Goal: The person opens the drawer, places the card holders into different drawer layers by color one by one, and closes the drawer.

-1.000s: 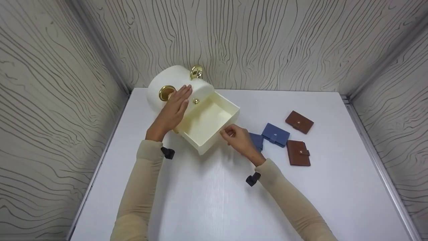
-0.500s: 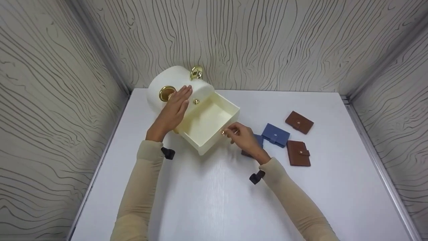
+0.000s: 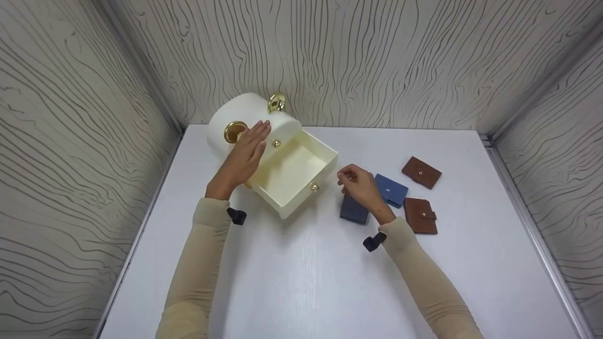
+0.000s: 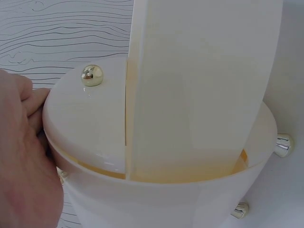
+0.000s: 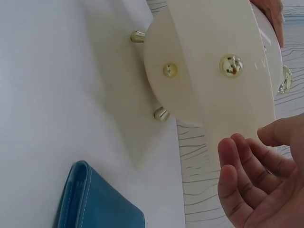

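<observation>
A cream drum-shaped cabinet [image 3: 245, 106] with gold fittings stands at the back left, its drawer [image 3: 292, 169] pulled out with nothing inside. My left hand [image 3: 245, 153] rests with straight fingers on the cabinet's rounded body; in the left wrist view, that hand [image 4: 28, 152] lies along its side. My right hand [image 3: 360, 186] holds nothing. Its fingers are loosely curled, a little to the right of the gold drawer knob [image 3: 314, 187]. The right wrist view shows this hand [image 5: 266, 175] apart from the drawer front [image 5: 223, 99]. Below it is a dark blue wallet [image 3: 354, 210], partly covered.
Another blue wallet [image 3: 390, 189] and two brown ones, an upper wallet [image 3: 422, 172] and a lower wallet [image 3: 417, 215], lie on the right of the white table [image 3: 301, 282]. Wood-patterned walls [image 3: 358, 61] stand at the back and sides.
My right hand has let go of the drawer knob and moved right, over the wallets. The drawer stays pulled out, and my left hand has not moved.
</observation>
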The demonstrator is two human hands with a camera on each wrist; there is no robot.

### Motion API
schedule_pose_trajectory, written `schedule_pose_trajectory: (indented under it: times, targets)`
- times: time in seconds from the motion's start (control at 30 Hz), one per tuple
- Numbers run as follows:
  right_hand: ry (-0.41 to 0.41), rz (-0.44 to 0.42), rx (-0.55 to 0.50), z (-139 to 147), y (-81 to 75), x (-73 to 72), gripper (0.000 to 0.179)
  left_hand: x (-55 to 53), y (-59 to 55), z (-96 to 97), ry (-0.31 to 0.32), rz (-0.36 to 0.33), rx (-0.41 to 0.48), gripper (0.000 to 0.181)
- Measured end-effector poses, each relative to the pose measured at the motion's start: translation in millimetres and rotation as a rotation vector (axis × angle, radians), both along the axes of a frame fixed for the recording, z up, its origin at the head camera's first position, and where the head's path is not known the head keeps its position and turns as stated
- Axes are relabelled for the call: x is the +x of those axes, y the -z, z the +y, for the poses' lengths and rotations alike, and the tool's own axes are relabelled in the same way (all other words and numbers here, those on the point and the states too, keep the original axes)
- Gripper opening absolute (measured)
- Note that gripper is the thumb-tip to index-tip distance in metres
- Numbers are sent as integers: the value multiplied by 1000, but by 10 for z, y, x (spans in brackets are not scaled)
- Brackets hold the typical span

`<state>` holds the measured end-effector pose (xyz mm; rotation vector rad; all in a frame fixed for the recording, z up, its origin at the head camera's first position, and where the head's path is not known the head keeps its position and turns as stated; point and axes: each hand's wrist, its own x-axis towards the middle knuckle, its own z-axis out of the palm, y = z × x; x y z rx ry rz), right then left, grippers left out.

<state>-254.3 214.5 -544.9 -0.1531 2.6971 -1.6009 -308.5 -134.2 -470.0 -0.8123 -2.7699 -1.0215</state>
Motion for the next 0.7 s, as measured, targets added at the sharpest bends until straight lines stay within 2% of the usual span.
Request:
schedule_pose_trajectory:
  times: [0.57,0.7]
  targets:
    - [140,-13,56,597,105,-132,23,8,-2,5,-15,-4,-11,54]
    - [181,4,117,726,152,-160,24,8,9,8,-8,-2,-2,54]
